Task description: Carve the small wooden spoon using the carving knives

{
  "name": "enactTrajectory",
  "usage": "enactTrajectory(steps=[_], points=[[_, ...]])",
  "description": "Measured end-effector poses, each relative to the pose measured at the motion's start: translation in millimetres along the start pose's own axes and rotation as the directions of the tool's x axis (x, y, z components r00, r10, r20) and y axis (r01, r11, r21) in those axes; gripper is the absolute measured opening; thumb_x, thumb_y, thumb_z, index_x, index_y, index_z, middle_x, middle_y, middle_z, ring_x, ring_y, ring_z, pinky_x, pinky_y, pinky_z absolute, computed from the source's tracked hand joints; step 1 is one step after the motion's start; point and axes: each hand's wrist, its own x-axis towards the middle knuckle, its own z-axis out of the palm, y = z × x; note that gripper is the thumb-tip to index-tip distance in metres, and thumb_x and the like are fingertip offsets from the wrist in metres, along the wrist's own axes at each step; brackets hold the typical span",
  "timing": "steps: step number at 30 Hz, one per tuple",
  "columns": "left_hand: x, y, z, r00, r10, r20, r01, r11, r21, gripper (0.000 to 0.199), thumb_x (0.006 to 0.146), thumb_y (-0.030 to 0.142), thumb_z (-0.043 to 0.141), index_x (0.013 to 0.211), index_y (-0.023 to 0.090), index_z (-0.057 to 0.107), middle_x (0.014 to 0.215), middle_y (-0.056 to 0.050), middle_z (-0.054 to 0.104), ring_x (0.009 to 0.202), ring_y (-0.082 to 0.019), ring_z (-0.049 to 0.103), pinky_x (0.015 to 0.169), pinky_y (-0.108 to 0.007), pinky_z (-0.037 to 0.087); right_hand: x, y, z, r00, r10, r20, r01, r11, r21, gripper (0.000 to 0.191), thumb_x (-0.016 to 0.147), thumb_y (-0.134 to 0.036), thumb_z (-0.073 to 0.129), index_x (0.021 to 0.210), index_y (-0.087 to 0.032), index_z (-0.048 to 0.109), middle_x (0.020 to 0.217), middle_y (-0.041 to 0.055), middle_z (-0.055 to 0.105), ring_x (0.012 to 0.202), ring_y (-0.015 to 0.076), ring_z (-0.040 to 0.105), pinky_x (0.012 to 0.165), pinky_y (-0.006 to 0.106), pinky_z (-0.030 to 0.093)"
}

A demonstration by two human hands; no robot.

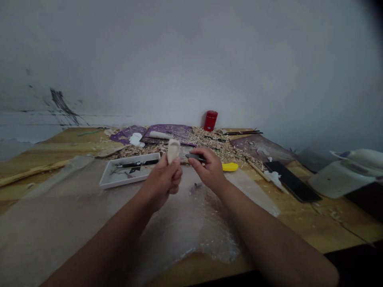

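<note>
A small pale carved piece, which looks like wood, (173,150) stands upright in my left hand (164,179), its fingers wrapped round the lower end. Just to the right, my right hand (209,167) is closed round a dark, slim tool (196,158) whose tip points left toward the pale piece. A small gap shows between tool and piece. Under both hands lies a translucent plastic sheet (119,223) on the wooden table. Beyond the right wrist a yellow handle (229,167) rests on the sheet.
A white tray (103,180) with thin tools lies left of my hands. Wood shavings (230,153), purple packets (176,130) and a red can (210,120) are near the wall. At the right lie a black phone (295,181) and a white container (335,179).
</note>
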Motion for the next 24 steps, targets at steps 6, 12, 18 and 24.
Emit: enactTrajectory(steps=[6,12,18,24], points=[[16,-32,-8.4,0.998,-0.028,0.051,0.011,0.954,0.299,0.021,0.078,0.04,0.041,0.078,0.02,0.036,0.053,0.008,0.041,0.031,-0.003,0.031,0.033,-0.017,0.025,0,-1,-1,0.997,-0.036,0.073,0.041,0.996,-0.077,0.017,0.074,-0.032,0.054,0.086,-0.019,0.053,0.077,0.0018,0.056,0.071,0.013,0.052,0.064,0.024,0.042],[18,-33,-10.8,0.991,0.132,0.004,-0.115,0.848,0.518,0.023,0.075,0.036,0.043,0.088,0.017,0.045,0.052,0.006,0.044,0.037,-0.007,0.037,0.04,-0.02,0.03,0,1,-1,0.994,-0.087,0.066,0.1,0.969,-0.225,0.015,0.076,-0.029,0.05,0.086,-0.019,0.052,0.079,0.0038,0.057,0.074,0.0144,0.053,0.067,0.026,0.041],[20,-30,-11.4,0.943,0.332,-0.019,-0.221,0.668,0.711,0.026,0.071,0.028,0.046,0.094,0.017,0.052,0.078,-0.002,0.057,0.068,-0.014,0.049,0.059,-0.025,0.037,-4,-3,3,0.989,-0.07,0.133,0.089,0.986,-0.142,0.012,0.076,-0.031,0.052,0.079,-0.02,0.05,0.067,-0.0009,0.053,0.061,0.0113,0.051,0.057,0.022,0.039],[22,-33,-12.9,0.959,0.279,-0.04,-0.164,0.666,0.728,0.019,0.068,0.022,0.047,0.085,0.016,0.052,0.067,0.0,0.053,0.064,-0.014,0.048,0.058,-0.025,0.037,-3,-1,2,0.995,-0.093,0.037,0.099,0.963,-0.249,0.014,0.077,-0.031,0.05,0.079,-0.018,0.053,0.067,0.0011,0.054,0.062,0.0126,0.051,0.058,0.024,0.037]])
